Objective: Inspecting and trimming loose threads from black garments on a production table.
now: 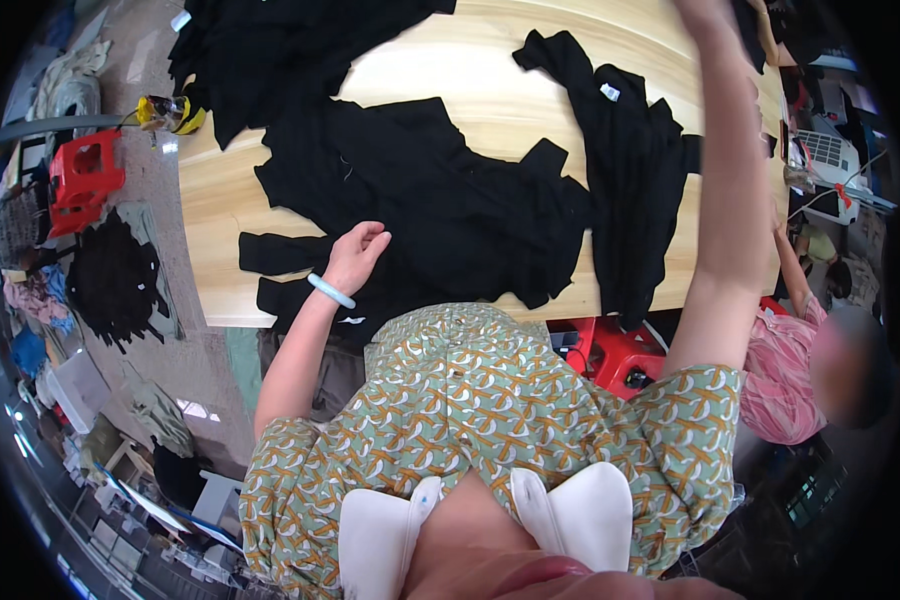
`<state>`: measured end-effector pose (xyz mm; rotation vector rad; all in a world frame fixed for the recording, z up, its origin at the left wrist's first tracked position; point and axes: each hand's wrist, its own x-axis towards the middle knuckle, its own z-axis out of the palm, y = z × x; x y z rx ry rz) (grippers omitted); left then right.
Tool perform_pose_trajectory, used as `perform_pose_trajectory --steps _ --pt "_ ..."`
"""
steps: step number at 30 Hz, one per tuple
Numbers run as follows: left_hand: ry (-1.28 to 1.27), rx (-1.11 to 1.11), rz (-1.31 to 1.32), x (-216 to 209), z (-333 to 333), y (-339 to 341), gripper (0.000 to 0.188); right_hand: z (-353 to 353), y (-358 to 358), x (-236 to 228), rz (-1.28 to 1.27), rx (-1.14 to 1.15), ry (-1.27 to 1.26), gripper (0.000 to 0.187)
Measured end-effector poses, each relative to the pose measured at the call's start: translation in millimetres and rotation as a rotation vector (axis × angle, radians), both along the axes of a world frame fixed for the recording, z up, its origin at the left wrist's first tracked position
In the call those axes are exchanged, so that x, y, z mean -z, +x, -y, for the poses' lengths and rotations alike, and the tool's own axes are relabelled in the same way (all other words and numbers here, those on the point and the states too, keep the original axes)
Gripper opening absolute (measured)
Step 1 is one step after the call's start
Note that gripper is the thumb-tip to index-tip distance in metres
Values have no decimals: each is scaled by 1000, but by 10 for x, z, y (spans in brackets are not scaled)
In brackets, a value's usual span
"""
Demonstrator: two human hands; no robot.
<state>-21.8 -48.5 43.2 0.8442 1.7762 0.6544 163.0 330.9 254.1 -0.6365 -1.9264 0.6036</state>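
A black knit garment (420, 200) lies spread on the wooden table in front of me, its pieces flat and partly overlapping. Over its near left part is my left hand (357, 256), fingers curled in and thumb close to them; what they hold, if anything, is too small to make out. Pale loose threads show on the cloth just beyond that hand. My right arm reaches far forward, blurred, and only the base of my right hand (703, 12) shows at the upper edge, with its fingers out of the picture.
Another black garment (635, 190) with a white label lies at the right, and a black heap (280, 50) covers the far left of the table (400, 65). Red stools (85, 180) stand around. A co-worker in a pink shirt (785, 375) sits at the right.
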Motion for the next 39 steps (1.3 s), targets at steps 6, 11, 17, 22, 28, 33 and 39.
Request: perform_pose_trajectory --steps 6,11,17,22,28,33,39 --pt "361 210 -356 105 -184 311 29 1335 732 1960 1137 -215 -683 30" --pt "673 566 -719 317 -666 739 39 1723 1633 2554 1054 -75 -733 33" --pt "450 688 -522 416 -794 711 11 2094 2000 2624 1103 -10 -962 31" --pt "424 351 -295 -161 -590 474 16 2275 1822 2572 755 262 -1007 45" --pt "538 -15 -14 -636 -577 419 18 2378 1723 2927 857 383 -838 42" --pt "532 -420 173 -1012 -265 -38 18 2182 1583 2691 367 488 -770 21" --pt "508 -616 301 -968 131 -358 19 2357 1031 2365 334 106 -867 17"
